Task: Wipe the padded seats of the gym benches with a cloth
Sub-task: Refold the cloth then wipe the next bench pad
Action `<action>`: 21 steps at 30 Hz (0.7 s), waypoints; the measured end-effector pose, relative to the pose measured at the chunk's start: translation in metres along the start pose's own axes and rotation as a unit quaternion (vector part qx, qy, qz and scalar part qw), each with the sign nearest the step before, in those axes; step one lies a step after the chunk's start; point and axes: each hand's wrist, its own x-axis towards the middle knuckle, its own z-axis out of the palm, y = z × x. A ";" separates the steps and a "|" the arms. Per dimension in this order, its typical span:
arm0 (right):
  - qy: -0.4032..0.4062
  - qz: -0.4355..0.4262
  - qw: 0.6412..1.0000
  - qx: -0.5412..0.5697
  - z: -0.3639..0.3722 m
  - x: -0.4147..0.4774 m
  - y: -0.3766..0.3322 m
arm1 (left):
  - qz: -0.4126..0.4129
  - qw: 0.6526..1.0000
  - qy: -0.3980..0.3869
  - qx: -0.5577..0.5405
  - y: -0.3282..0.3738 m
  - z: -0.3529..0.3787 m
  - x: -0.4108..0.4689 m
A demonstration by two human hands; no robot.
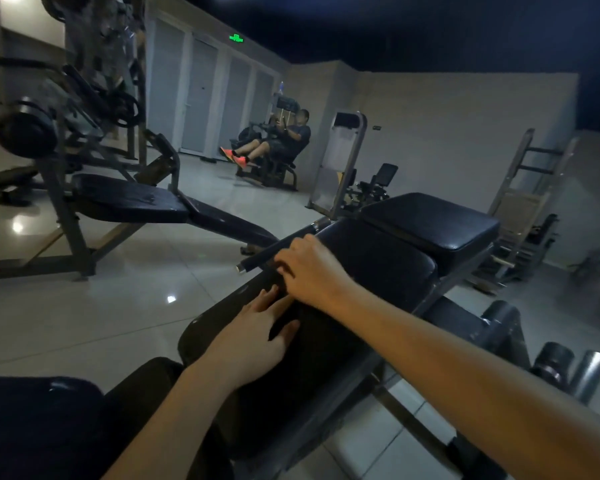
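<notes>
The left hand lies flat on the long padded seat of the near bench, fingers straight and slightly spread, thumb out to the side, holding nothing. Under those fingertips is a matte black patch that may be the cloth; in the dim light it cannot be told apart from the padding. Just past the left fingertips the right hand rests on the seat's edge, its fingers curled down; whether they pinch anything cannot be told. A black bar handle runs just beyond the right fingertips, touching or nearly so. Beyond the knuckles sits a square pad. Well off to the left of both hands stands another bench on the tiled floor.
</notes>
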 end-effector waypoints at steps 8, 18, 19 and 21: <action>0.076 0.135 0.980 -0.124 -0.030 0.002 0.127 | 0.003 0.999 -0.015 -0.036 -0.004 -0.004 -0.002; 0.030 0.085 0.994 -0.059 0.017 0.032 0.025 | 0.010 0.999 0.005 -0.040 -0.009 -0.001 0.002; 0.013 0.049 0.998 -0.040 0.020 0.030 0.012 | 0.008 0.999 0.005 -0.034 -0.010 -0.002 0.003; 0.011 -0.010 0.999 -0.033 0.023 0.028 0.006 | 0.007 1.000 0.004 -0.030 -0.011 -0.003 0.003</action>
